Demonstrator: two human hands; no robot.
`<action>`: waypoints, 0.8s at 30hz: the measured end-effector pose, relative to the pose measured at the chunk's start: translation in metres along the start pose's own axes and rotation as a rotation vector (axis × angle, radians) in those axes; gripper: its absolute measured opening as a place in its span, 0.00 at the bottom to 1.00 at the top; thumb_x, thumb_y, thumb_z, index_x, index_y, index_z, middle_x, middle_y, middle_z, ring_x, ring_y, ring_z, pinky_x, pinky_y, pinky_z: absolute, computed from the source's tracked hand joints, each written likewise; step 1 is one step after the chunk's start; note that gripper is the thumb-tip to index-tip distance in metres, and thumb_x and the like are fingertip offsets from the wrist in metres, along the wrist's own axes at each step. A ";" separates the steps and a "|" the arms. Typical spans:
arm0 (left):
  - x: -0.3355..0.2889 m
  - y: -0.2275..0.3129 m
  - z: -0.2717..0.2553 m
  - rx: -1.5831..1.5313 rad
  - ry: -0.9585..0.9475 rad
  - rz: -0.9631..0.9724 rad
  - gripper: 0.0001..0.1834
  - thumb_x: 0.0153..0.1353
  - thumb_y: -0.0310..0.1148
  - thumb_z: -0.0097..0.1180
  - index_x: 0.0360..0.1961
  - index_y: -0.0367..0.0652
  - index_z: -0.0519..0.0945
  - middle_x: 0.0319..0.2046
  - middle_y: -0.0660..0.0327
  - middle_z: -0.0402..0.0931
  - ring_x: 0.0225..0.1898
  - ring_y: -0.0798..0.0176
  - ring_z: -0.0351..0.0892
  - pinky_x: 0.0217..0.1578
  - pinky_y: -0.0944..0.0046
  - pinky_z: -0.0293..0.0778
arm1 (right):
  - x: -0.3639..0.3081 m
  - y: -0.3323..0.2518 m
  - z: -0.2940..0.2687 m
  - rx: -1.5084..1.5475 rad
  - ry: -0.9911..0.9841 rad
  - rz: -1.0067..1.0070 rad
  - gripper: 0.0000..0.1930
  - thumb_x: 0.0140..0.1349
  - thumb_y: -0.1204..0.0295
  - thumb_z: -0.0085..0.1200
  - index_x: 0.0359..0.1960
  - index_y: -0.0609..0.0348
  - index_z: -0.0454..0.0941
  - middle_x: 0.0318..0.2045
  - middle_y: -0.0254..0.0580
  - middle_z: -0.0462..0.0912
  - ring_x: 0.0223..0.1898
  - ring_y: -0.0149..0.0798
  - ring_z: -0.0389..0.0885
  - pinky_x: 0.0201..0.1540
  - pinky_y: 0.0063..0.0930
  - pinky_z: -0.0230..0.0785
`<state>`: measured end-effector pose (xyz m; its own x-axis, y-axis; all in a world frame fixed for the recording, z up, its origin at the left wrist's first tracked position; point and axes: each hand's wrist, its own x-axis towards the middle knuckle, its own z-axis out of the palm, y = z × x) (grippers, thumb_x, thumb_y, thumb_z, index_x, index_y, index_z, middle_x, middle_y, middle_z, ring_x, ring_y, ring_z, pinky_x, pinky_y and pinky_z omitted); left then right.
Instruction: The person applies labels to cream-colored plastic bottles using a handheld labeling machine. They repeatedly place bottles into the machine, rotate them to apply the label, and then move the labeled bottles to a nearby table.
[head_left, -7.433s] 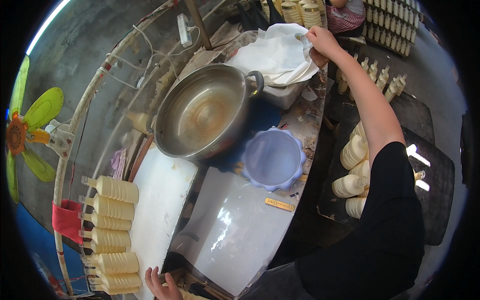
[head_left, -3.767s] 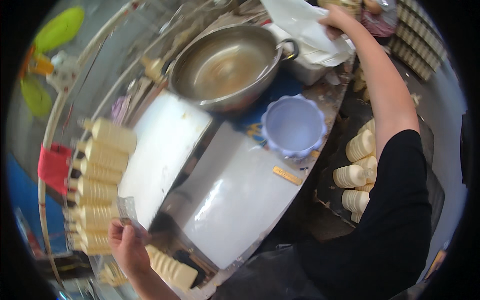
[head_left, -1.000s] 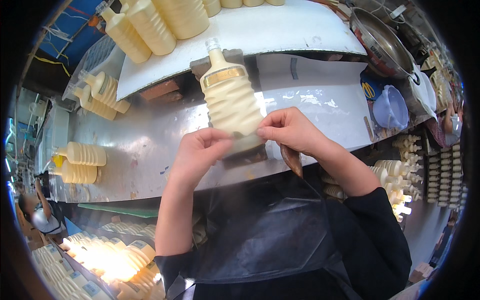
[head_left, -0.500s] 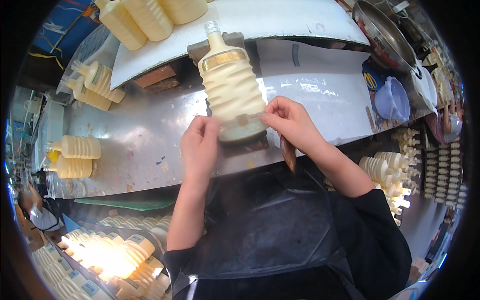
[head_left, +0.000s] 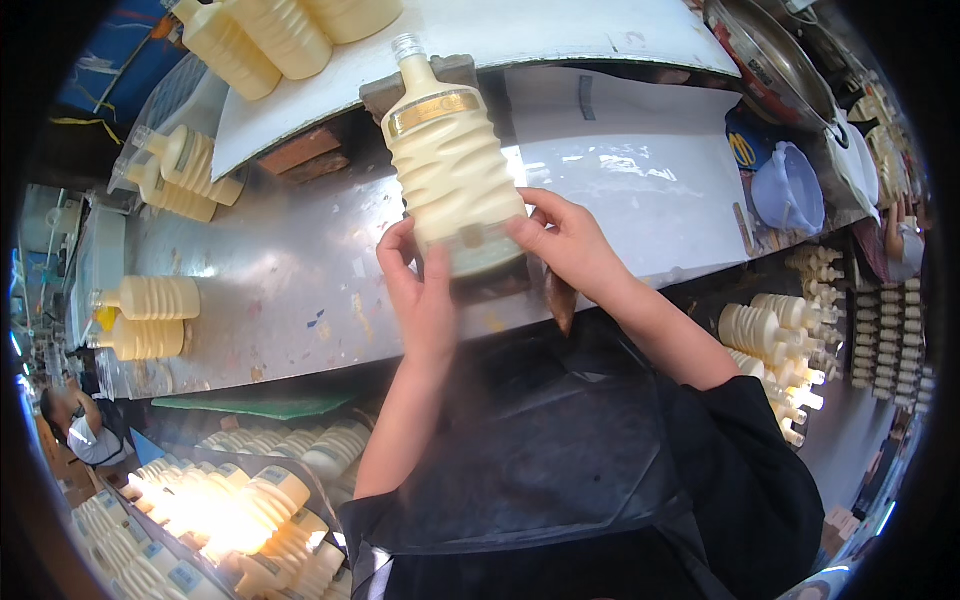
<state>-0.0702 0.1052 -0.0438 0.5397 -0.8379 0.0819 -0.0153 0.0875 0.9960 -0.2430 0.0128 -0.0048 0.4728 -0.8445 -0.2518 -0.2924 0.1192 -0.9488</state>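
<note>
A cream-coloured ribbed bottle point(head_left: 445, 165) with a gold label band lies tilted on a dark support point(head_left: 375, 100), its clear threaded neck pointing away from me. Around its lower end runs a pale, translucent band with a small square mark. My left hand point(head_left: 415, 280) grips the lower left edge of the bottle between thumb and fingers. On the opposite side my right hand point(head_left: 565, 235) presses its thumb on the band, fingers curled at the edge. A brown pointed tool point(head_left: 559, 302) sticks out below the right hand, its upper part hidden there.
Beyond the metal bench point(head_left: 250, 330) a raised white board point(head_left: 520, 35) carries several cream bottles. More bottles lie at the bench's left point(head_left: 155, 300). A lilac bucket point(head_left: 787, 190) and large pan point(head_left: 770, 65) are at right. Crated bottles point(head_left: 230, 500) stand lower left.
My left hand has shifted right and its thumb has opened out along the bottle's edge. My right thumb has slid slightly left onto the band. The view has shifted a little.
</note>
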 end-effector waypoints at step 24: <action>0.007 0.013 0.012 0.277 0.021 0.101 0.42 0.58 0.40 0.64 0.68 0.32 0.59 0.61 0.46 0.60 0.63 0.49 0.63 0.66 0.51 0.59 | 0.014 -0.005 -0.003 0.218 -0.031 0.080 0.20 0.70 0.59 0.55 0.55 0.61 0.80 0.26 0.24 0.74 0.27 0.20 0.67 0.30 0.18 0.64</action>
<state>-0.0766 0.0938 -0.0302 0.5406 -0.8210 0.1836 -0.2980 0.0173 0.9544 -0.2378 -0.0015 -0.0032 0.4813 -0.8120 -0.3302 -0.1448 0.2979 -0.9435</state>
